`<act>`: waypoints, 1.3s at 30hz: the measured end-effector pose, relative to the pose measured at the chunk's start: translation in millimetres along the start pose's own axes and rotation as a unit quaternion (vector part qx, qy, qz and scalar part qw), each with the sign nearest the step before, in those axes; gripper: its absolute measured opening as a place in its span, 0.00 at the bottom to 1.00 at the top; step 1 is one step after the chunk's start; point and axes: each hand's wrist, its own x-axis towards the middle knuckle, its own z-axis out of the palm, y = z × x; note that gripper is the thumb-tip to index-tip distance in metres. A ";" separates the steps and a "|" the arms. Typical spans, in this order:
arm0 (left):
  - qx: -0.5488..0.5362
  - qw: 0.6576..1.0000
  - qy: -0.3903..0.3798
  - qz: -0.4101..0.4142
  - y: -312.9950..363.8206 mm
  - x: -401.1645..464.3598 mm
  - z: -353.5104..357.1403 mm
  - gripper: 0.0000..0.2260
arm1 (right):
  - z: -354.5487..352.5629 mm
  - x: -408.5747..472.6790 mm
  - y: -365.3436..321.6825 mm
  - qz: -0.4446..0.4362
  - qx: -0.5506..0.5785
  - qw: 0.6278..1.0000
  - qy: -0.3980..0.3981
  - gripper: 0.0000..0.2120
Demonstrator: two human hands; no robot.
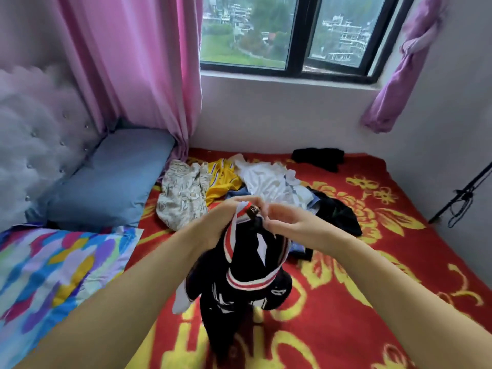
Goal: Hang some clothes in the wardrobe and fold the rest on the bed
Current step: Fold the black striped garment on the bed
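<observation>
- Two bare forearms reach in from below, with no sleeve showing on either.
- The left hand (pixel 226 222) and right hand (pixel 290 222) wear no gloves, rings or watch.

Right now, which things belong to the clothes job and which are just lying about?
Job: black jacket with red-and-white striped trim, held by left hand and right hand; heap of unfolded clothes; black garment lying apart.
Lying about: blue pillow, pink curtain.
</observation>
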 end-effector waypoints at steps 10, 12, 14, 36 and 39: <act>0.454 0.879 0.143 0.027 10.5 0.7 52.9 0.05 | -49.2 -48.0 -13.5 -0.036 -0.164 0.969 0.180 0.07; 0.523 0.820 0.219 0.071 11.3 1.6 56.7 0.04 | -60.2 -55.8 -14.6 -0.029 -0.222 0.959 0.175 0.09; 0.567 0.769 0.277 0.101 19.2 0.4 54.5 0.07 | -70.9 -61.8 -10.6 0.003 -0.281 0.945 0.166 0.10; 0.627 0.728 0.273 0.048 111.5 -72.4 2.9 0.09 | -174.4 -111.6 -15.3 -0.017 -0.009 0.998 0.055 0.27; 0.603 0.706 0.369 0.033 99.1 -68.7 -5.1 0.10 | -168.7 -103.8 -15.3 -0.044 -0.030 0.988 0.142 0.19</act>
